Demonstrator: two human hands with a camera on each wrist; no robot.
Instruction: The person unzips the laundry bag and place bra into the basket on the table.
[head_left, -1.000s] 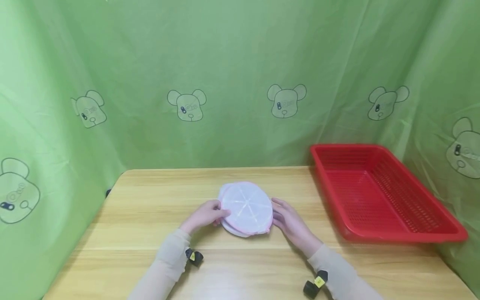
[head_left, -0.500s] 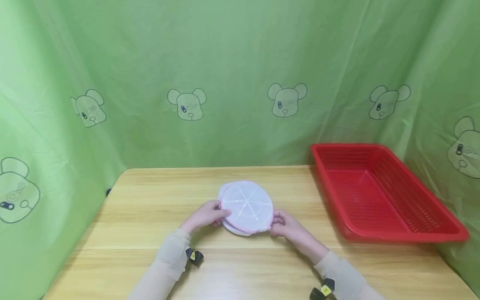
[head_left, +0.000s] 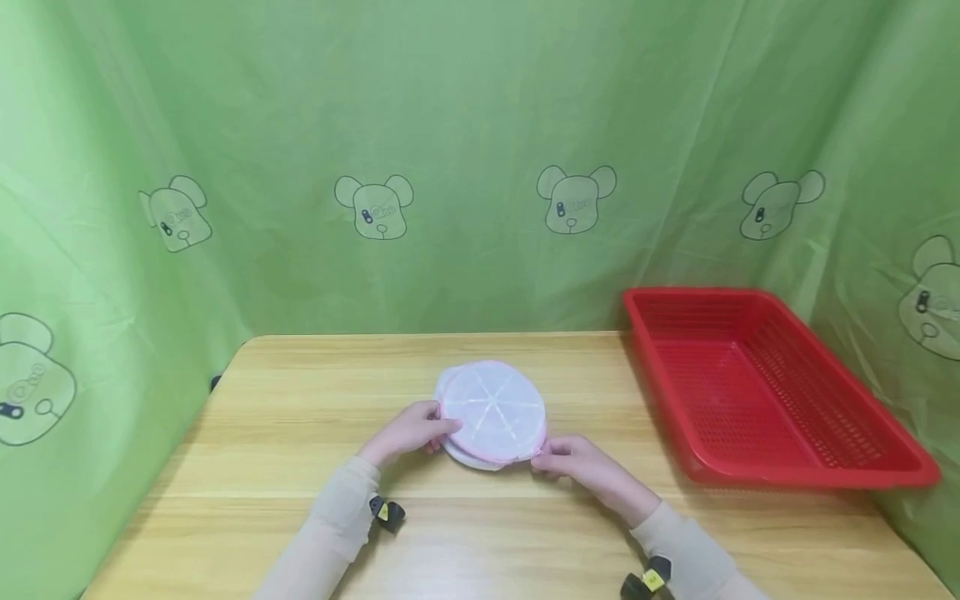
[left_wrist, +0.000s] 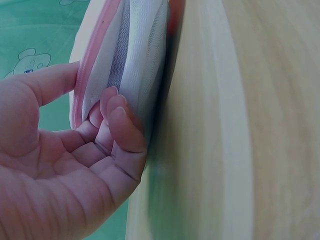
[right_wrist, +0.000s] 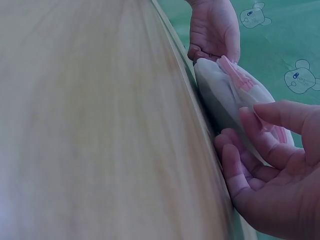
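A round, white mesh laundry bag (head_left: 493,408) with pink zipper trim lies in the middle of the table, its top face marked by spoke-like lines. My left hand (head_left: 411,431) grips its left edge, thumb on the upper face and fingers curled under the trim. In the left wrist view the pink zipper (left_wrist: 94,60) runs along the rim, with a grey mesh gap beside it. At the lower right edge, my right hand (head_left: 588,468) pinches the zipper's end between thumb and forefinger. Its other fingers curl beside the bag in the right wrist view.
A red plastic basket (head_left: 667,417) with slotted walls stands at the table's right side. The wooden table (head_left: 300,400) ends at the back against a green curtain (head_left: 465,283) printed with bear heads. Black wrist cameras sit on both sleeves.
My right hand has slid down the bag's right edge toward the front, and its fingers have closed on the zipper's end. My left hand keeps its grip in place.
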